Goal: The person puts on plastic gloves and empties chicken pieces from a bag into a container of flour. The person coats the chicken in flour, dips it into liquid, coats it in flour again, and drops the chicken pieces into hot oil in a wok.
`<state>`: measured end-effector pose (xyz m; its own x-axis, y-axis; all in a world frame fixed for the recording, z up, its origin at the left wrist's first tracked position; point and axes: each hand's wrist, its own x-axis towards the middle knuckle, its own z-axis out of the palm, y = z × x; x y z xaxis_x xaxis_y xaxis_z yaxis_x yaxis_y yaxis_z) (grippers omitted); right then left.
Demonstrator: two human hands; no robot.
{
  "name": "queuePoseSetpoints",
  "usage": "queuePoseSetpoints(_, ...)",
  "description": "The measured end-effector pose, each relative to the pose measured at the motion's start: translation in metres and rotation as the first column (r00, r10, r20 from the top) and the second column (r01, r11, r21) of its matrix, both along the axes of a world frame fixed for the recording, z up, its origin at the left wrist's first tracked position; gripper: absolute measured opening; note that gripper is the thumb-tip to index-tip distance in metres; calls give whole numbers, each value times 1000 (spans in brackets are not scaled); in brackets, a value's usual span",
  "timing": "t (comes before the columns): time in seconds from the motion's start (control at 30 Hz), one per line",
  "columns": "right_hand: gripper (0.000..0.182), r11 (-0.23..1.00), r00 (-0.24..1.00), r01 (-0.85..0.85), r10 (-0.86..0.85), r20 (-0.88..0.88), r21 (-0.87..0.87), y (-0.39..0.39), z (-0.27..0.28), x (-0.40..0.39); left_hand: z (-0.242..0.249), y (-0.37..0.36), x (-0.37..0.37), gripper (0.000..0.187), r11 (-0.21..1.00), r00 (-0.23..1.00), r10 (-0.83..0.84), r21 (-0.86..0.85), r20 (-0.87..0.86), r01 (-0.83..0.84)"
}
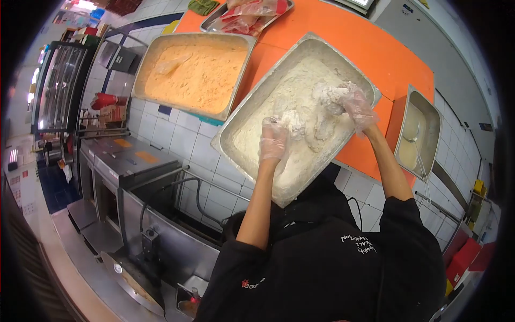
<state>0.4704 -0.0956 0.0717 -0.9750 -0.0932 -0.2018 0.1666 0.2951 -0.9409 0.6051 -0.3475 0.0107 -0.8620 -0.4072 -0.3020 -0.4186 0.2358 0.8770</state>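
Observation:
A large metal tray (228, 144) of pale flour lies tilted in view on the orange table, with several flour-coated pieces in it. My left hand (273, 140), in a clear plastic glove, is closed at the middle of the tray on a floured piece (293, 124). Toward the tray's right side, my right hand (359, 109), gloved too, has its fingers wrapped round another floured piece (330, 96). More coated pieces (322, 129) rest in the flour between the hands. Flour covers the fingertips of both gloves.
Left of the flour stands a metal tray (140, 70) of orange powder. A small tray (412, 115) with liquid and a wire-handled tool is at the right. A tray with plastic bags (252, 19) sits at the back of the orange table (397, 59). Metal fryers (123, 161) are lower left.

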Motion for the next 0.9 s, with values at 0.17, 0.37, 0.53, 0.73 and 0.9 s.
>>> queuePoseSetpoints(0.17, 50, 933, 864, -277, 347, 365, -231, -43, 13, 29, 53, -20, 22, 40, 995, 975, -25, -95, -222, 4)
queuePoseSetpoints(0.37, 46, 675, 656, 131, 491, 574, -726, -93, -2, 91, 81, -34, 36, 36, 936, 873, -203, -349, -443, 41)
queuePoseSetpoints(0.53, 51, 614, 696, -91, 602, 390, -784, -111, -21, 113, 97, -40, 50, 43, 977, 955, -164, -177, -249, 122)
queuePoseSetpoints(0.73, 61, 905, 892, -388, 417, 173, -176, -119, 14, 107, 108, -74, 136, 48, 992, 897, -52, -125, -440, -4)
queuePoseSetpoints(0.9, 66, 679, 800, -580, 579, 158, 450, -104, -13, 84, 74, -118, 267, 34, 987, 936, 126, 132, -329, -87)
